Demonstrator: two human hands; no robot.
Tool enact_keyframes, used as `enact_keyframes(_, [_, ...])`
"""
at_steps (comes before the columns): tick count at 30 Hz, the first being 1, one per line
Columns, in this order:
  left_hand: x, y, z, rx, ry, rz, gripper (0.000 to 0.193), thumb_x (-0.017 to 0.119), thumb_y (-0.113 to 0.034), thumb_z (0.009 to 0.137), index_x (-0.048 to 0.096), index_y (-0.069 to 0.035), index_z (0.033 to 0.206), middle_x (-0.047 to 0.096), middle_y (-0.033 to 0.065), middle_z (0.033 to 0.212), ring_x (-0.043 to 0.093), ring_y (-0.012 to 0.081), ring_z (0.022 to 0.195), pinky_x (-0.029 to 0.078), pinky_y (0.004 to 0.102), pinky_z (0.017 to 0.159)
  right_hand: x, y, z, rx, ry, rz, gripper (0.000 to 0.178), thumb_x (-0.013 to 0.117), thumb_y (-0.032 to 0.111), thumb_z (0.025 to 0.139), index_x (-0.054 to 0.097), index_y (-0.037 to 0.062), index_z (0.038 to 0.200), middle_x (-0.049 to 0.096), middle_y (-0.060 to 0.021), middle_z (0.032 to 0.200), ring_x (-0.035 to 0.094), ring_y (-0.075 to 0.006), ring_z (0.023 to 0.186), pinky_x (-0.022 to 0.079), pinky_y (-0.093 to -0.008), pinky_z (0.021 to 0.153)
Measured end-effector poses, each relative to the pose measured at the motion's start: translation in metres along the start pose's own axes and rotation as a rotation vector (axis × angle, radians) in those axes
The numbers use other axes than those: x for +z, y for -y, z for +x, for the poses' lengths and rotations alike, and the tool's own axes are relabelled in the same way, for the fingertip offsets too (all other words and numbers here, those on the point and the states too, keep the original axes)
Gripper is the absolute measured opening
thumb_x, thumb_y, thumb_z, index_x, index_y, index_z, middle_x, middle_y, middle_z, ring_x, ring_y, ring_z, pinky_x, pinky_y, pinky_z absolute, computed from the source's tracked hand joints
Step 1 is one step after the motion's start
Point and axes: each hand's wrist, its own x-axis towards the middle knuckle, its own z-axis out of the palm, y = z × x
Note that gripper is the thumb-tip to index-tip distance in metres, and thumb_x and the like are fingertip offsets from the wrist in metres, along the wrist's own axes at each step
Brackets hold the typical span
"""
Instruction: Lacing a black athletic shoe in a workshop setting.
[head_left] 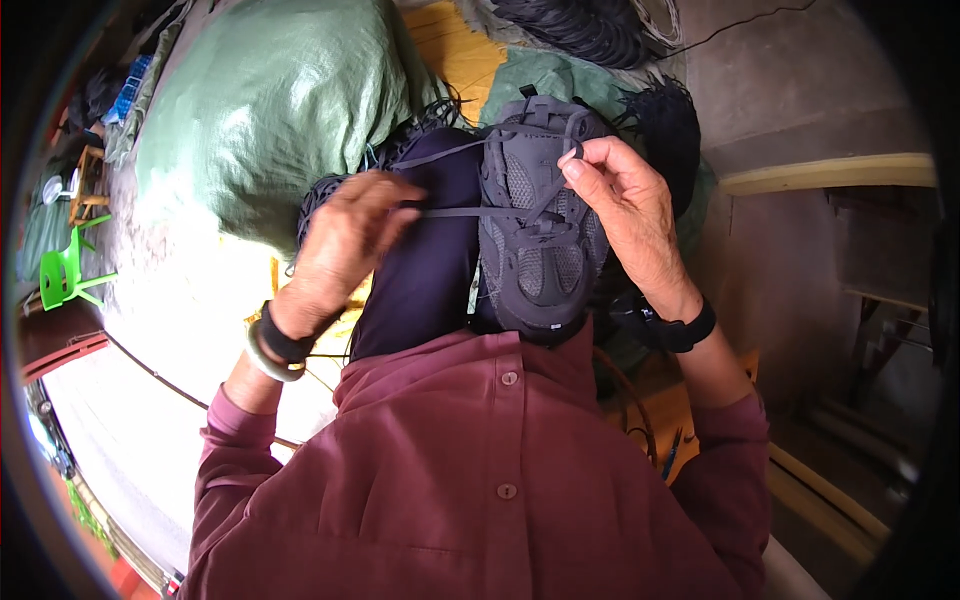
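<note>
A dark grey sneaker with mesh panels lies over my lap, its toe toward me. Whether it has a sole underneath cannot be seen. My left hand, slightly blurred, is closed on a dark flat shoelace that runs taut across to the eyelets. A second stretch of lace goes slanting from the left hand's side to the upper eyelets. Over the shoe's right edge, my right hand pinches the lace between thumb and forefinger beside the tongue.
A big pale green sack bulges at the far left. Bundles of black laces lie beyond and right of the shoe. A green chair stands at the left. Snips lie near my right elbow, and a wooden ledge is at right.
</note>
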Motion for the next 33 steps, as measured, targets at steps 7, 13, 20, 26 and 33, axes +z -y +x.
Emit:
enact_keyframes(7, [0.046,-0.037,0.033,0.061,0.007,-0.247,0.026,0.078,-0.011,0.088,0.060,-0.003,0.105,0.063,0.0094,0.095,0.063,0.0275,0.094,0.051,0.0362,0.083,0.004,0.000,-0.002,-0.010,-0.020,0.012,0.015,0.069,0.015,0.099,0.063,0.0012,0.097,0.063,0.0017,0.086,0.055,-0.0048,0.081,0.047,-0.0223,0.075])
enact_keyframes(13, [0.040,-0.033,0.032,-0.120,0.186,-0.384,0.021,0.076,-0.013,0.093,0.061,-0.004,0.104,0.066,0.0040,0.093,0.061,0.0126,0.086,0.051,0.0294,0.077,-0.010,-0.004,-0.001,0.030,0.024,0.352,0.015,0.058,0.015,0.105,0.062,0.0009,0.108,0.068,-0.0047,0.092,0.065,-0.0129,0.088,0.050,-0.0298,0.085])
enact_keyframes(20, [0.015,-0.018,0.031,-0.187,0.235,-0.322,0.022,0.071,-0.019,0.098,0.065,-0.001,0.109,0.067,0.0033,0.088,0.061,0.0107,0.080,0.051,0.0286,0.073,-0.112,-0.042,0.024,0.268,-0.089,1.009,0.006,0.060,0.009,0.102,0.061,0.0052,0.107,0.062,-0.0068,0.091,0.063,-0.0213,0.088,0.053,-0.0384,0.090])
enact_keyframes(26, [-0.012,0.029,0.012,-0.387,0.236,-0.316,0.021,0.070,-0.020,0.099,0.066,0.000,0.103,0.065,0.0051,0.078,0.061,0.0130,0.071,0.051,0.0300,0.069,-0.253,-0.080,0.033,0.453,-0.269,1.065,0.004,0.060,0.001,0.101,0.056,0.0008,0.101,0.056,-0.0055,0.085,0.055,-0.0183,0.081,0.051,-0.0313,0.080])
enact_keyframes(33, [-0.037,0.105,-0.039,-0.497,0.258,-0.110,0.019,0.071,-0.018,0.097,0.068,0.000,0.103,0.070,0.0076,0.087,0.068,0.0148,0.084,0.053,0.0302,0.076,-0.412,-0.121,0.003,0.551,-0.372,0.499,0.014,0.070,0.013,0.096,0.064,0.0061,0.107,0.058,-0.0002,0.087,0.051,-0.0110,0.075,0.040,-0.0226,0.065])
